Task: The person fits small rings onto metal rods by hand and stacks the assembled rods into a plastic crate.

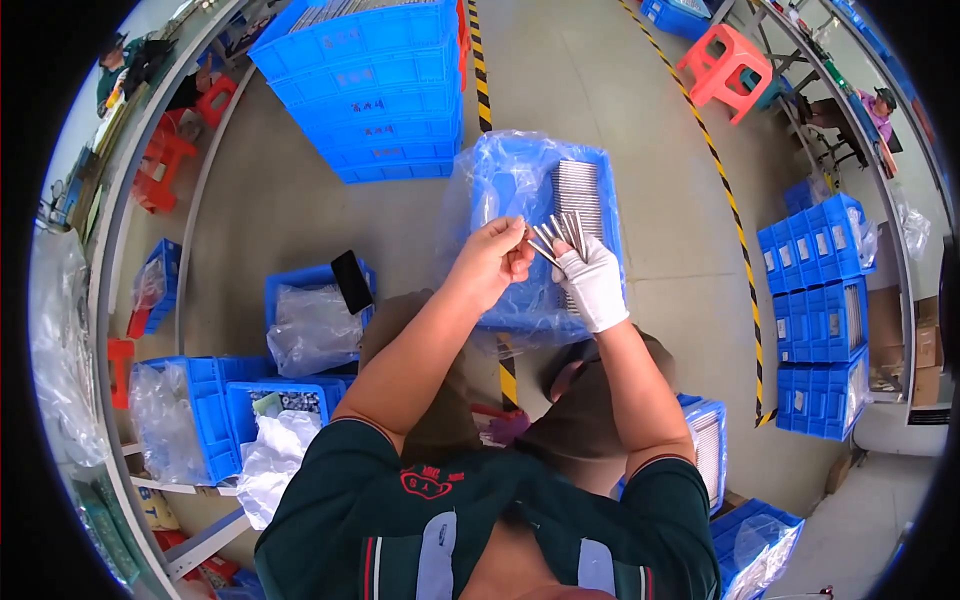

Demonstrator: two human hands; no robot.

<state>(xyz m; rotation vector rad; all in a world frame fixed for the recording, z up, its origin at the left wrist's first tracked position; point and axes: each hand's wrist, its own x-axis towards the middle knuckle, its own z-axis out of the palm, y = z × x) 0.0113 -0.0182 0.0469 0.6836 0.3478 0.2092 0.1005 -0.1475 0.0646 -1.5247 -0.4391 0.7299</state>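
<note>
My right hand (pixel 594 284), in a white glove with some fingertips bare, is closed around several thin silvery metal rods (pixel 568 232). The rods fan out from its grip toward the upper left. Close to their ends, my bare left hand (pixel 494 262) is closed in a pinch; whatever is between its fingertips is too small to make out. Both hands are over a blue crate (pixel 608 190) lined with clear plastic film (pixel 505 180). Along the crate's right side lies a long row of similar metal rods (pixel 578 183), partly hidden by my right hand.
Stacked blue crates (pixel 370 110) rise beyond on the left, others (pixel 820 280) on the right. By my left knee, a black phone (pixel 351 282) lies on a small plastic-lined crate (pixel 290 283). Red stools (pixel 725 68) and workbenches line both sides; people sit at the far edges.
</note>
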